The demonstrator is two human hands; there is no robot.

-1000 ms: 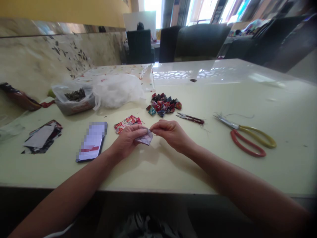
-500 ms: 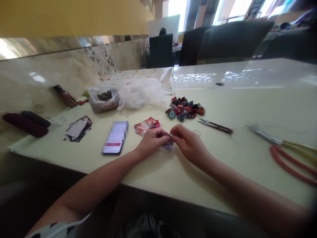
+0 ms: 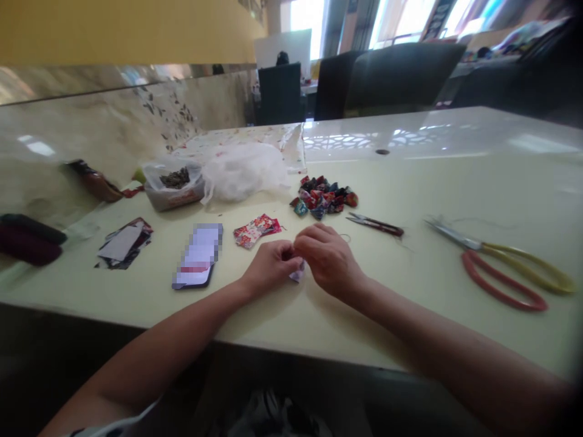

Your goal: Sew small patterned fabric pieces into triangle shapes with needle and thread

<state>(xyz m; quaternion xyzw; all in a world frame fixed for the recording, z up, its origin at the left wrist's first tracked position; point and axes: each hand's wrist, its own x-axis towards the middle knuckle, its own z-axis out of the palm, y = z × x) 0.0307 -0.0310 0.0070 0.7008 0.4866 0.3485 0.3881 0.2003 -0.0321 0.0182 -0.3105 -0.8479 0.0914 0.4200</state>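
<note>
My left hand (image 3: pixel 269 266) and my right hand (image 3: pixel 326 257) meet at the middle of the cream table (image 3: pixel 410 285), both pinched on a small pale fabric piece (image 3: pixel 297 276) that mostly hides under the fingers. A thin thread (image 3: pixel 345 237) loops on the table just behind my right hand. A few patterned red fabric squares (image 3: pixel 255 230) lie just beyond my left hand. A heap of small stuffed fabric pieces (image 3: pixel 324 196) sits further back.
Small thread snips (image 3: pixel 376 224) lie right of the heap, and large scissors with red and yellow handles (image 3: pixel 501 270) at the right. A phone (image 3: pixel 198 263), a stack of cut pieces (image 3: pixel 122 244), a bag of dark filling (image 3: pixel 173 184) and white stuffing (image 3: pixel 243 170) sit on the left.
My hands have closed together over the fabric piece, which shows less than before. The view has shifted slightly, so the scissors are back in full view.
</note>
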